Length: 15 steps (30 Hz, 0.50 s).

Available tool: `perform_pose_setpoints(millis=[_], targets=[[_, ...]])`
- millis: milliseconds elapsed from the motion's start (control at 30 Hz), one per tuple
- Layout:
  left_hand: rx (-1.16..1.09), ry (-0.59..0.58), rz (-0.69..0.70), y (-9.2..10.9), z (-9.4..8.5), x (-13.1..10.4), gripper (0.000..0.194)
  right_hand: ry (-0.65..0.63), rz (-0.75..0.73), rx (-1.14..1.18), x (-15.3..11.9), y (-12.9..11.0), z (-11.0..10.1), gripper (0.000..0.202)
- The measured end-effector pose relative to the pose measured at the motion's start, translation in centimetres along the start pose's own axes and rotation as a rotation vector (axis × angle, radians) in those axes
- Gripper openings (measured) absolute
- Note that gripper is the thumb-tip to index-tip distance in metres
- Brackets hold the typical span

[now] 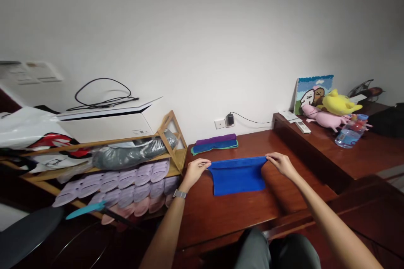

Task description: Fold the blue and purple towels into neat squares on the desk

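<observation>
A blue cloth (239, 178) is stretched between my two hands over the brown wooden desk (202, 227). My left hand (196, 171) pinches its far left corner, and my right hand (282, 164) pinches the far right corner. The top edge is taut and looks folded over along a narrow strip. The near part hangs down or lies toward the desk; I cannot tell whether it touches. Behind it, by the wall, lie folded cloths: a purple one (216, 139) and a blue one with a green edge (214, 146).
To the left, a wooden rack (176, 151) holds a white box (107, 128) and several lilac slippers (135, 176). On the raised surface at right are a remote (303, 127), a water bottle (349, 134), a pink plush (325, 118) and a yellow plush (339, 103). A charger (230, 118) is plugged in.
</observation>
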<state>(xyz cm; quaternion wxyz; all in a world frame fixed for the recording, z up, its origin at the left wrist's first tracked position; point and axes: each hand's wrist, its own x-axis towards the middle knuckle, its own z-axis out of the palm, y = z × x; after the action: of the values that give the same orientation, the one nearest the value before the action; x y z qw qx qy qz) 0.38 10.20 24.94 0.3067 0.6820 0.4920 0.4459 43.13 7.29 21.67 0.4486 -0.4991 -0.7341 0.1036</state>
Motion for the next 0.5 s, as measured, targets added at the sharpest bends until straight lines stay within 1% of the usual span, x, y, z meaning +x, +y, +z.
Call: perform_pose_setpoints(millis=[67, 133, 200, 267, 333, 400, 433, 500], targets=[[0.010, 0.054, 0.051, 1.1, -0.7, -0.4, 0.046, 0.031, -0.007, 0.017, -0.1, -1.6, -1.2, 0.040], [0.051, 0.137, 0.163, 3.4, -1.9, -1.3, 0.038, 0.078, -0.035, 0.028, -0.1, -4.2, -3.3, 0.038], [0.114, 0.239, 0.315, 7.0, -3.3, -2.7, 0.029, 0.138, -0.078, 0.030, -0.1, -7.8, -6.1, 0.033], [0.161, 0.340, 0.451, 11.3, -4.8, -4.6, 0.020, 0.211, -0.113, 0.023, -0.5, -11.6, -9.1, 0.028], [0.190, 0.429, 0.540, 15.5, -6.1, -6.7, 0.013, 0.301, -0.141, 0.004, -1.1, -15.2, -11.9, 0.024], [0.211, 0.497, 0.594, 18.8, -7.0, -8.2, 0.008, 0.400, -0.168, -0.025, -1.6, -17.9, -13.9, 0.020], [0.220, 0.509, 0.603, 19.8, -7.4, -8.6, 0.008, 0.437, -0.179, -0.039, -1.8, -18.7, -14.5, 0.019], [0.214, 0.476, 0.585, 20.6, -7.8, -8.7, 0.009, 0.460, -0.187, -0.050, -1.9, -19.4, -15.0, 0.018]])
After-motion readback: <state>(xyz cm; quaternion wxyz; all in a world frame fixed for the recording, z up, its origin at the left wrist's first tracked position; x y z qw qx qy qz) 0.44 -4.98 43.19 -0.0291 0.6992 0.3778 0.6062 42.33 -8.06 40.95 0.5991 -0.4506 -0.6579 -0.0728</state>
